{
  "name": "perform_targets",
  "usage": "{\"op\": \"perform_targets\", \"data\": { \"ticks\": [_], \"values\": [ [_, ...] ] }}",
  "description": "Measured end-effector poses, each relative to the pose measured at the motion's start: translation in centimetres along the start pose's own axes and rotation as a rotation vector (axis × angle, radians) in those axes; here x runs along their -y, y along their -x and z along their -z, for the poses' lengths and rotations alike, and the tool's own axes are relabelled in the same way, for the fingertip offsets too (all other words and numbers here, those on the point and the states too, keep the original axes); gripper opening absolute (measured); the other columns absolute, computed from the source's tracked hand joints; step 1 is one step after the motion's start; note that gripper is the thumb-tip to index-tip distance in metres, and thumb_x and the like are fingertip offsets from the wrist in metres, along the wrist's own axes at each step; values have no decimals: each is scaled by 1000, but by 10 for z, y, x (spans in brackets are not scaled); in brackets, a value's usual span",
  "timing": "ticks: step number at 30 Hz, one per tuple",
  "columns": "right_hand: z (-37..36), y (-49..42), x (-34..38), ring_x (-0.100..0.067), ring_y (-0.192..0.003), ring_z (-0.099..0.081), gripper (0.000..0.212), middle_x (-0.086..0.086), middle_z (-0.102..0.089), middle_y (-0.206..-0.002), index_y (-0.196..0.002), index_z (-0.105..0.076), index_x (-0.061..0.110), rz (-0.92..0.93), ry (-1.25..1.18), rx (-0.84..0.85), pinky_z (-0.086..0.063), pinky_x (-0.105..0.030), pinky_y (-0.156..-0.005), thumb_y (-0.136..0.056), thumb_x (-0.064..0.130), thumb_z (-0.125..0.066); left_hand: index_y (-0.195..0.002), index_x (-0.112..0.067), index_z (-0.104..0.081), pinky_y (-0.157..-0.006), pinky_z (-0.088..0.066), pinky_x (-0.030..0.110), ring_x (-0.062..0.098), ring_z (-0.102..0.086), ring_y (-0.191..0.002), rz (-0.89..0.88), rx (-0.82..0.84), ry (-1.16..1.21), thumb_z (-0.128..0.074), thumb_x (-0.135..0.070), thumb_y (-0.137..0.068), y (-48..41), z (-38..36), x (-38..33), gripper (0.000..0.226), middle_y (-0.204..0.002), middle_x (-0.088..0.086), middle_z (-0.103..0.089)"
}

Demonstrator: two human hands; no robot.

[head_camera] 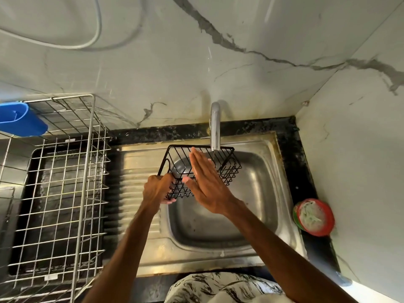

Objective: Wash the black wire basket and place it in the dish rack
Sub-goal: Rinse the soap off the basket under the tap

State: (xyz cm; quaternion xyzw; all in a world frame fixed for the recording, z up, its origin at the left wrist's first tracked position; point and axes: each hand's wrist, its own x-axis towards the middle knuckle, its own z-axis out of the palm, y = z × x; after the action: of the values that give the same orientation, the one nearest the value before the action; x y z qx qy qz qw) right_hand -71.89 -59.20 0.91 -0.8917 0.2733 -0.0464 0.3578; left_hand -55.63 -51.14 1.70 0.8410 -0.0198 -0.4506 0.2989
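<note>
The black wire basket (227, 169) hangs tilted over the steel sink (269, 193), just under the tap spout (215, 127). My left hand (156, 189) grips its near left corner, fingers curled under the wires. My right hand (207, 182) lies flat with straight fingers reaching into the basket, palm against its wires. No running water shows at the spout. The wire dish rack (59, 193) stands on the counter to the left of the sink.
A blue plastic holder (20, 120) hangs at the rack's far left corner. A red and green tub of dish soap (313, 216) sits on the dark counter right of the sink. Marble-patterned walls close in behind and on the right.
</note>
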Motion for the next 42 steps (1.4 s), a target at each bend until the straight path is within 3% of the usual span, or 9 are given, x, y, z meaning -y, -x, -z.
{"op": "perform_targets", "data": {
  "ticks": [6, 9, 15, 21, 25, 31, 35, 40, 42],
  "values": [
    [2, 11, -35, -14, -156, 9, 65, 4, 11, -170, -163, -1, 21, 6, 189, -65, -4, -62, -123, -108, 50, -19, -92, -6, -72, -71, -66, 48, 36, -76, -82, -100, 18, -69, -67, -56, -55, 5, -11, 4, 62, -89, 16, -76],
    [1, 14, -40, -11, -156, 9, 66, 8, 9, -170, -163, 2, 24, -32, 80, -81, -9, -59, -124, -107, 51, -22, -84, -11, -71, -65, -66, 47, 36, -75, -81, -108, 8, -82, -68, -54, -56, 5, -15, 2, 52, -89, 15, -76],
    [-2, 4, -3, -21, -153, 26, 78, -4, 26, -166, -161, 11, 26, -121, 49, -53, 15, -54, -122, -98, 68, -5, -80, -11, -64, -68, -66, 47, 37, -76, -75, -84, -6, -97, -67, -53, -70, 9, -15, -3, 43, -85, 18, -74],
    [-7, -3, 4, -14, -155, 17, 76, -7, 14, -169, -161, 5, 7, 40, 69, 9, 8, -42, -127, -105, 54, -18, -87, -4, -66, -69, -66, 50, 38, -76, -72, -48, -16, -53, -70, -45, -84, 13, -13, 3, 42, -84, 21, -72],
    [-3, -8, -8, -8, -155, 10, 68, -1, 5, -170, -162, 0, 14, 34, -32, -26, 4, -34, -127, -108, 48, -25, -87, -7, -64, -67, -66, 47, 37, -76, -71, -41, 7, -80, -65, -57, -65, 11, -15, 1, 55, -85, 20, -73],
    [5, -13, -58, -11, -155, -6, 74, 6, -11, -170, -162, -9, 32, -265, -177, -29, -14, -48, -126, -99, 71, -17, -80, -15, -68, -65, -67, 46, 33, -76, -72, -72, 43, -134, -74, -43, -85, 4, -26, 0, 29, -88, 19, -73],
    [18, -10, -76, -7, -153, -9, 70, 5, -13, -169, -161, -16, 29, -378, -315, -33, -15, -49, -126, -101, 66, -16, -84, -11, -68, -66, -66, 43, 33, -76, -76, -44, 96, -132, -74, -33, -87, 3, -28, 7, 22, -87, 19, -73],
    [37, -16, -106, -27, -155, -14, 114, -3, -8, -170, -162, -6, 30, -649, -502, 42, -22, -55, -123, -76, 88, -53, -102, -1, -67, -68, -66, 45, 36, -74, -88, -25, 125, -72, -75, -25, -87, -1, -19, 21, 30, -96, 17, -71],
    [53, -17, -104, -32, -151, -25, 117, -9, -17, -168, -162, -13, 23, -697, -563, 79, -32, -47, -119, -75, 74, -72, -102, -2, -67, -69, -66, 48, 40, -73, -93, -12, 131, -28, -75, -26, -88, -5, -17, 26, 29, -104, 19, -70]
  ]
}}
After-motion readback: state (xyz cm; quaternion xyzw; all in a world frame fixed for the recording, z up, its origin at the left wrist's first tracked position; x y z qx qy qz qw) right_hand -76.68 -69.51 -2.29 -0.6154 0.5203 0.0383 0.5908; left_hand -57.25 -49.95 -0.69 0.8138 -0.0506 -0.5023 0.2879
